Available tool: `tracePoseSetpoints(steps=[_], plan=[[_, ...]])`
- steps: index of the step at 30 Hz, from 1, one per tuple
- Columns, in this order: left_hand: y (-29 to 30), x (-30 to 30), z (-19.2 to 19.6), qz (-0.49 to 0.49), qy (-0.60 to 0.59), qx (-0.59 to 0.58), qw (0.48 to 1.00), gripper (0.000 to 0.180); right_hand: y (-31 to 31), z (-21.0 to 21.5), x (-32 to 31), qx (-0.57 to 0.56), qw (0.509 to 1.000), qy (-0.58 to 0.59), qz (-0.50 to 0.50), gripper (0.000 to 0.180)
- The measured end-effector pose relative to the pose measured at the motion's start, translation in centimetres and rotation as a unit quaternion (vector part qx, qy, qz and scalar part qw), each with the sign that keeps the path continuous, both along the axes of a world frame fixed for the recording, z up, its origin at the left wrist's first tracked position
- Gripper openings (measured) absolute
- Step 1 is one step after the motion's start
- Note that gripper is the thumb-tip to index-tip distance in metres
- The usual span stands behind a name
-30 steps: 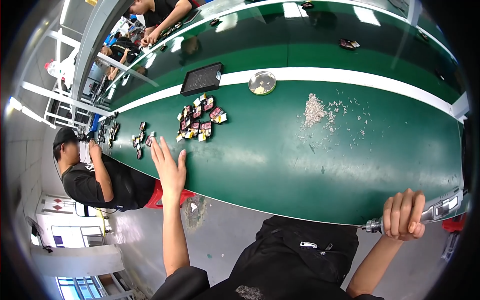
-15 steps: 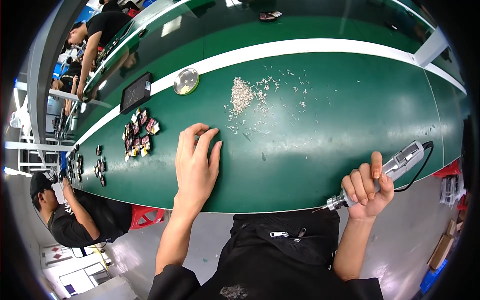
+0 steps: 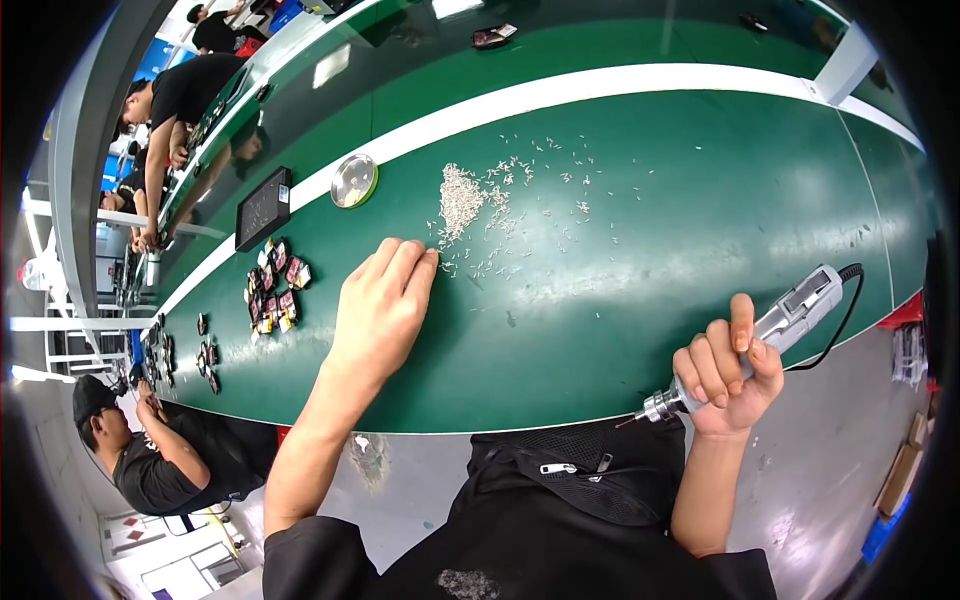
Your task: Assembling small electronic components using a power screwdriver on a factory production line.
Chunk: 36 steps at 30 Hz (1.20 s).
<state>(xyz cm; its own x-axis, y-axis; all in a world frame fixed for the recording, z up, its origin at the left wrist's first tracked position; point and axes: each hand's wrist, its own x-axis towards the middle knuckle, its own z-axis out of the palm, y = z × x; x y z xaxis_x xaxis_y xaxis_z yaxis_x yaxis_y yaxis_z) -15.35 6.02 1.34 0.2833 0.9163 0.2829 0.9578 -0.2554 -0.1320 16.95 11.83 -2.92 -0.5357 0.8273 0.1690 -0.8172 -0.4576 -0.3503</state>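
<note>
My left hand (image 3: 385,305) is over the green workbench (image 3: 560,370), its thumb and fingers pressed together by the near-left edge of a heap of tiny silvery screw-like pieces (image 3: 460,203). Whatever its fingertips may hold is too small to make out. My right hand (image 3: 728,375) is wrapped round a grey electric screwdriver (image 3: 800,310). The tool lies slantwise near the bench's front edge, its thin bit pointing left and its black cord at the upper right. More loose pieces are scattered to the right of the heap.
Several small black parts with coloured labels (image 3: 270,300) lie in a cluster at left. Behind them are a black tray (image 3: 264,210) and a round shallow dish (image 3: 355,182). A white rail (image 3: 560,88) runs along the back. One person (image 3: 150,440) sits at left; others work beyond.
My left hand has closed its fingers and shifted slightly toward the screw-like pieces. The view has turned a little; my right hand still grips the electric screwdriver.
</note>
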Motion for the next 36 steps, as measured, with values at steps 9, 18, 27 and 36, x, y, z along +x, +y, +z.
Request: tracePoseSetpoints(steps=[9,18,27,36], plan=[[-2.1,2.9,-0.4,0.086,-0.324,0.006,0.942,0.009,-0.2,0.2,0.1,0.0,1.0,-0.016,-0.019,0.009],[-5.5,12.2,-0.8,0.066,-0.712,-0.081,0.695,0.01,-0.8,3.4,-1.3,0.073,0.996,0.037,-0.047,0.008],[-6.3,13.9,-1.4,-0.022,-0.889,-0.17,0.425,0.009,-2.1,6.1,-2.7,0.031,0.989,0.018,-0.145,0.01],[-6.1,13.5,-1.5,-0.03,-0.878,-0.186,0.44,0.014,-2.1,5.6,-2.9,0.059,0.988,0.017,-0.143,0.01]])
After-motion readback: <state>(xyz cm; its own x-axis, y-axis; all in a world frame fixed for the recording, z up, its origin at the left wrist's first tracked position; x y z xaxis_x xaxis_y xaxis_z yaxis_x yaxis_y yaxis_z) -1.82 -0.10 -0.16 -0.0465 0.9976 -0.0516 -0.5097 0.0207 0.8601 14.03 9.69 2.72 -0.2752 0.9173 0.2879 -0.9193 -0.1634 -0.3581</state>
